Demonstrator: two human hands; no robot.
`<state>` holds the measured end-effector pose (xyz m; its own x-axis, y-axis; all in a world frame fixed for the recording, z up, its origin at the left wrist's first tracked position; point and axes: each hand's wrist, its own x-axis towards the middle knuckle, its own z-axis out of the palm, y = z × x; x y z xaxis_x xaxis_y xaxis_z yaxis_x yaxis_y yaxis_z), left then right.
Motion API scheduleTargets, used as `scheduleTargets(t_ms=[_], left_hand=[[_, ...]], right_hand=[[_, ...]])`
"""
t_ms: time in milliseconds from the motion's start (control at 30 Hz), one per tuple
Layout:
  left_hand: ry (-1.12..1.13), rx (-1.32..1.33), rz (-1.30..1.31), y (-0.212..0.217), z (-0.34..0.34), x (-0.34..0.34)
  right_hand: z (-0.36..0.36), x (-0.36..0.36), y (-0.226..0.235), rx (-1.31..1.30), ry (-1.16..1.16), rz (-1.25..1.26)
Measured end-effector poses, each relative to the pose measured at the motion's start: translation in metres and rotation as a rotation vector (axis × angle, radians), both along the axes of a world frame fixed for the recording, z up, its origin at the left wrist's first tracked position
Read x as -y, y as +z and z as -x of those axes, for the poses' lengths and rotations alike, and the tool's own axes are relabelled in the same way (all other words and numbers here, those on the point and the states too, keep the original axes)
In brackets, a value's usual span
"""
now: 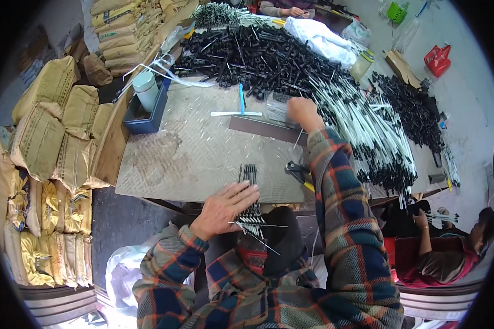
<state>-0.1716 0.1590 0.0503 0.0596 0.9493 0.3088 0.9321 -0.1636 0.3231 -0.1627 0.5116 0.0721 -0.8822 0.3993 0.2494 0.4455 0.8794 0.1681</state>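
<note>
Left grip: the left hand lies palm down, fingers spread and flat, pressing on a small bundle of black rods with white-banded ends at the near edge of the surface; it closes around nothing.
Right grip: the right hand reaches far across, fingers curled down into the heap of white rods with black tips; whether it has closed on any of them I cannot tell, as the fingertips are hidden.
Bundle: lies lengthwise toward the person, half on the surface, half over its edge; a few thin loose rods stick out sideways beneath the hand.
Pliers: a pair with dark and yellow handles lies just beside the right forearm, near the bundle.
Heap of black parts: a large pile covers the far side of the surface.
Blue stick: lies near the pile, above a white strip.
Blue tray: at the left edge, holding a pale green bottle.
Sacks: tan and yellow sacks are stacked on the left.
Other person: someone seated at lower right holds a rod in one hand.
</note>
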Motion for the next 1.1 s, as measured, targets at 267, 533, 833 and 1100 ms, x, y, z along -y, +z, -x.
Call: scheduleTargets(t_ms=[267,533,833,1100], left_hand=[[-0.006,-0.013,0.02,0.005,0.004,-0.007],[0.042,-0.017,0.08,0.011,0.007,0.004],[0.06,0.005,-0.034,-0.005,0.003,-0.004],[0.085,-0.006,-0.013,0.005,0.001,-0.005]], right_hand=[[-0.007,-0.01,-0.003,-0.163,0.132,-0.197],[-0.083,0.149,0.027,-0.436,0.42,0.43],[-0.103,0.158,-0.026,-0.428,0.315,0.386],[-0.095,0.154,-0.023,-0.404,0.328,0.307]])
